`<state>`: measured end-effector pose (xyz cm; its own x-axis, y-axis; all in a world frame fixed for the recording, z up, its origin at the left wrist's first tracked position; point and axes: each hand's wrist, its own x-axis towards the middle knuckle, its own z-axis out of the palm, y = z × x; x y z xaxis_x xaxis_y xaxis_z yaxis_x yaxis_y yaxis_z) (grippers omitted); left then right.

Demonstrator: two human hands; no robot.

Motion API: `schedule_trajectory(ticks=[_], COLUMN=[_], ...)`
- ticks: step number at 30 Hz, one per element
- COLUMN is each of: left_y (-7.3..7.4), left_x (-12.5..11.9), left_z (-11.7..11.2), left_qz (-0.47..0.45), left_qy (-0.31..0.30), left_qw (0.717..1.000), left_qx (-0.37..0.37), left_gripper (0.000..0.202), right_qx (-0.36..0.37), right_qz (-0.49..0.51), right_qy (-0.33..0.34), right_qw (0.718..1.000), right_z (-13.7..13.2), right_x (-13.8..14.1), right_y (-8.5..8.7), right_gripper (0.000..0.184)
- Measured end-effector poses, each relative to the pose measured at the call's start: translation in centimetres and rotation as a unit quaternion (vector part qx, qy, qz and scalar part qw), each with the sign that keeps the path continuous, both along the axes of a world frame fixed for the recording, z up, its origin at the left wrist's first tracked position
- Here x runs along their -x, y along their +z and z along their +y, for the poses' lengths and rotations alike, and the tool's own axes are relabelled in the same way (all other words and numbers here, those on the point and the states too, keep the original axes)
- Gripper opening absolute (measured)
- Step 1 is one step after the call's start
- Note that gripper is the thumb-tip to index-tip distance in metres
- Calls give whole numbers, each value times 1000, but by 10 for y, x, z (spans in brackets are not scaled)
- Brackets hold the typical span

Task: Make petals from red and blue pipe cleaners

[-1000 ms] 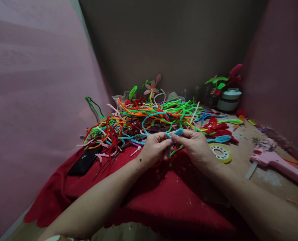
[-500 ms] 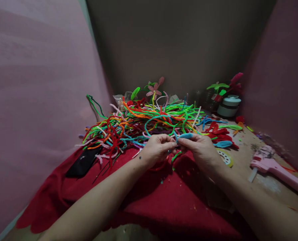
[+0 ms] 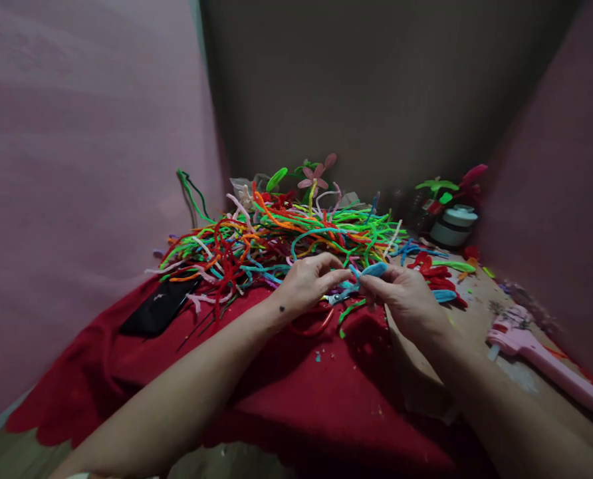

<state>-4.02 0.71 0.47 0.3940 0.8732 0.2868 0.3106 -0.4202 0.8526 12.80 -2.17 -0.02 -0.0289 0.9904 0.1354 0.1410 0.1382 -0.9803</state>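
A light blue pipe cleaner [image 3: 371,271], bent into a small loop, is pinched between both my hands just above the red cloth [image 3: 256,379]. My left hand [image 3: 309,286] grips its left end with fingertips closed. My right hand [image 3: 409,299] pinches the looped part from the right. Right behind my hands lies a big tangled heap of coloured pipe cleaners [image 3: 286,239]. A red pipe-cleaner loop [image 3: 316,327] lies on the cloth under my left hand.
A black phone [image 3: 159,307] lies on the cloth at the left. A pink glue gun [image 3: 540,356] rests on the wooden table at the right. A white jar [image 3: 453,226], finished pipe-cleaner flowers [image 3: 316,174] and red and blue petal shapes [image 3: 439,276] sit at the back. Pink walls close in on both sides.
Both hands have shifted slightly right and the view has tilted. The blue pipe cleaner's loop now sticks out farther toward the right hand. The yellow tape ring is hidden behind my right hand.
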Motion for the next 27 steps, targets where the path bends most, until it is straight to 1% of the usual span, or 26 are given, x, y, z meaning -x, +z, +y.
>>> schedule_trajectory(ticks=[2,3,4,6,8,10,12,14,16,17,19,21,22,24,26,27], left_y=[3,4,4,3,1,-1,1,4,7,7,5,0,-3,-8,-11,-11], left_x=[-1,-3,-5,-9,-12,-13,-11,-8,-7,-7,-9,-12,-14,-16,-17,-16], left_z=[-1,-3,-5,-9,-11,-12,-11,-11,-12,-13,-14,-15,-15,-15,-14,-14], left_qz=[-82,-104,-112,-113,-137,-179,-206,-196,-154,-130,-93,-74,-68,-63,-53,-37], left_qy=[-33,-47,-53,-41,-16,0,-8,-33,-52,-45,-5,46,65,87,101,104], left_qw=[995,991,989,989,986,977,969,969,979,986,996,994,991,987,984,981], left_qx=[53,71,82,85,91,113,138,147,121,92,12,-69,-96,-119,-138,-162], left_gripper=[30,30,26,15,13,16,21,26,22,18,16,18,19,19,17,17], right_qx=[41,61,78,95,104,114,114,105,100,101,106,117,123,131,135,137], right_qz=[17,29,43,74,111,142,151,132,112,108,109,127,136,145,132,124], right_qy=[62,90,111,131,127,115,102,92,83,80,71,57,50,43,50,53], right_qw=[997,994,990,984,980,976,976,981,985,986,986,983,982,980,981,981], right_z=[-1,-1,-2,-3,-3,-3,-3,-2,-3,-3,-4,-5,-5,-6,-7,-7], right_x=[1,2,3,5,6,5,3,2,3,4,6,10,11,14,15,15], right_y=[-1,-1,-3,-5,-8,-10,-12,-13,-14,-14,-14,-13,-12,-10,-8,-7], right_gripper=[13,10,8,8,9,13,18,22,25,25,26,25,24,23,23,24])
